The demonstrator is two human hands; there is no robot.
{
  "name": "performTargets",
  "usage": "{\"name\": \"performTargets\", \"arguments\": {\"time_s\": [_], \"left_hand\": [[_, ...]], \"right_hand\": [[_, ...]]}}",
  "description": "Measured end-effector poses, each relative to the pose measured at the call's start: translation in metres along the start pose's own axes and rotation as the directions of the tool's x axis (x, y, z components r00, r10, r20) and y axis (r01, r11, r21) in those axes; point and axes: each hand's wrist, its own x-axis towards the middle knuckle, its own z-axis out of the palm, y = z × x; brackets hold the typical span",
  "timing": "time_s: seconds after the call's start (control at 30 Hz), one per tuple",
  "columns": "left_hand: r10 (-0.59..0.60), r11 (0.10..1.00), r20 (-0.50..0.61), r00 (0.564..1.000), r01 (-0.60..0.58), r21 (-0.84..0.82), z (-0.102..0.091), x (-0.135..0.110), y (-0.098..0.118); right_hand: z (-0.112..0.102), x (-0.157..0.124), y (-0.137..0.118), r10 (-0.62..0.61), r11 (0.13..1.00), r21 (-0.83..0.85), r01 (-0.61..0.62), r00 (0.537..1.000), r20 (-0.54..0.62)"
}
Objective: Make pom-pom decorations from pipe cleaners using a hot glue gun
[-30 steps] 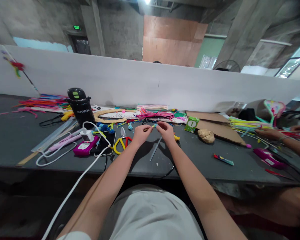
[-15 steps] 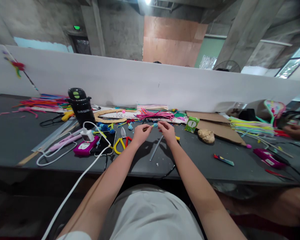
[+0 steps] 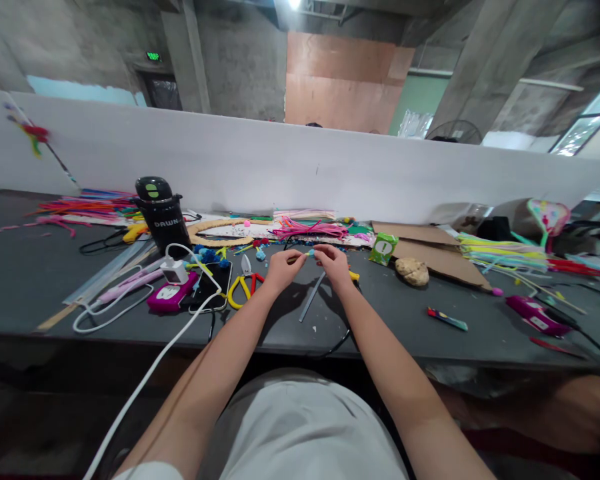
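Between my hands is a small blue and yellow-green pipe-cleaner piece (image 3: 311, 253). My left hand (image 3: 284, 268) pinches its left end with thumb and forefinger. At the blue end, the fingers of my right hand (image 3: 333, 264) are closed on it. Both hands are held just above the table, with the fingertips almost meeting. Below them lies a slim grey stick (image 3: 311, 299), its upper end near my right hand. Red-and-yellow-handled pliers (image 3: 243, 287) rest left of my left hand. A yellow-handled tool (image 3: 354, 275) is partly hidden behind my right wrist.
A black bottle (image 3: 163, 217), a purple power socket (image 3: 171, 293) with a white cable, and a phone (image 3: 215, 297) are on the left. Pink pipe cleaners (image 3: 310, 229) lie at the back. Rightward are a green box (image 3: 383, 249), a tan lump (image 3: 412, 272) and cardboard (image 3: 450, 262).
The blue end between my fingertips has turned slightly, while both hands stay in nearly the same place. Another person's hand at the far right has left the view.
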Motion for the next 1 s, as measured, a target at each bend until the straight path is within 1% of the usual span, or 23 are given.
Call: {"name": "performTargets", "arguments": {"time_s": [0.13, 0.23, 0.3, 0.43, 0.53, 0.67, 0.83, 1.0], "left_hand": [[0.005, 1.0, -0.005, 1.0, -0.005, 0.011, 0.0, 0.0, -0.002], [-0.013, 1.0, -0.011, 1.0, 0.013, -0.007, 0.0, 0.001, -0.003], [-0.047, 0.998, -0.016, 0.999, 0.047, -0.032, -0.001, 0.002, -0.003], [-0.157, 0.981, 0.003, 0.988, 0.156, -0.117, -0.001, 0.004, -0.005], [-0.206, 0.96, 0.041, 0.978, 0.21, -0.187, -0.002, 0.006, -0.004], [-0.238, 0.938, 0.067, 0.969, 0.247, -0.242, -0.004, 0.007, 0.0], [-0.222, 0.94, 0.088, 0.971, 0.237, -0.246, -0.005, 0.006, 0.004], [-0.206, 0.944, 0.094, 0.974, 0.223, -0.241, -0.004, 0.006, 0.001]], "right_hand": [[0.0, 0.0, 0.001, -0.006, 1.0, 0.008, 0.006, 1.0, -0.002], [-0.002, 0.001, 0.0, -0.003, 1.0, 0.013, 0.003, 1.0, -0.006], [-0.004, 0.002, -0.001, 0.005, 1.0, 0.021, -0.005, 1.0, -0.005], [-0.008, 0.003, -0.004, 0.006, 0.998, 0.059, -0.007, 1.0, 0.029], [-0.01, 0.003, -0.005, -0.053, 0.997, 0.059, 0.049, 0.996, 0.073], [-0.012, 0.002, -0.003, -0.164, 0.985, -0.032, 0.169, 0.979, 0.124], [-0.01, -0.001, -0.005, -0.25, 0.955, -0.124, 0.271, 0.955, 0.163], [-0.009, -0.006, -0.01, -0.277, 0.937, -0.168, 0.306, 0.944, 0.178]]}}
